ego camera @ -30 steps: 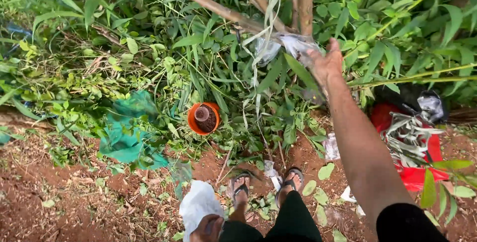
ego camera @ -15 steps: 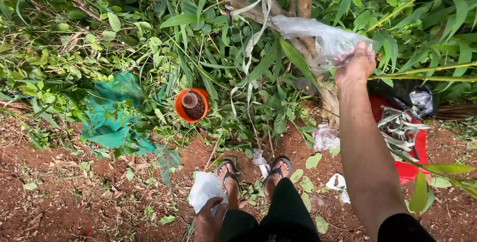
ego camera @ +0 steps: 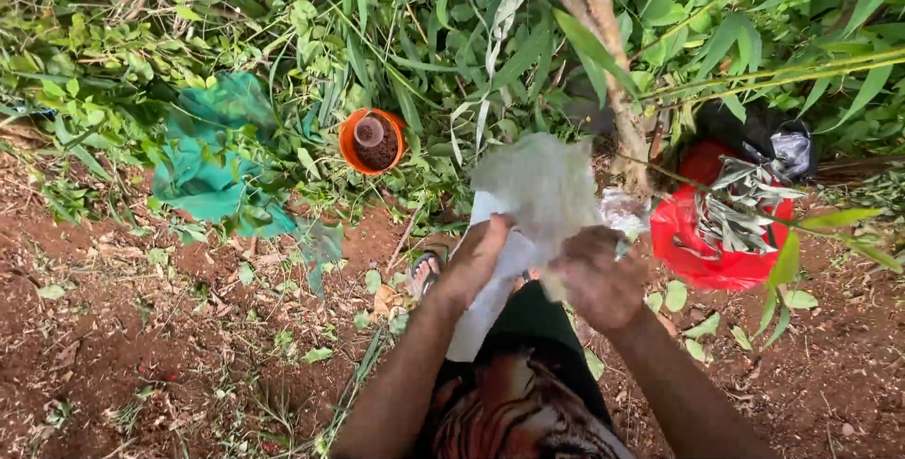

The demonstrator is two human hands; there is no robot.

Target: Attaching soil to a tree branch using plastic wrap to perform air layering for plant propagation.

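Standing over red dirt with both hands up in front of the chest, busy with plastic. The left hand (ego camera: 476, 256) is curled around a white sheet (ego camera: 490, 280) that hangs down past the wrist, thumb on top and fingers tucked under it. The right hand (ego camera: 596, 275) is closed into a loose fist on the bottom of a clear bag (ego camera: 537, 181), which bunches up above the knuckles and touches the white sheet where the two hands meet. Just behind the bag is a thin tree trunk (ego camera: 617, 73) with long green leaves all around. An orange pot (ego camera: 372, 139) with dark soil and a small cup in it sits in the weeds up and to the left, well apart from the hands. Left of that there's a green net (ego camera: 203, 162) crumpled on the ground. On the right, a red tub (ego camera: 698, 237) holds a pile of pale strips, with a black bag (ego camera: 764, 134) just behind it. One sandalled foot (ego camera: 426, 270) peeks out beside the left wrist.
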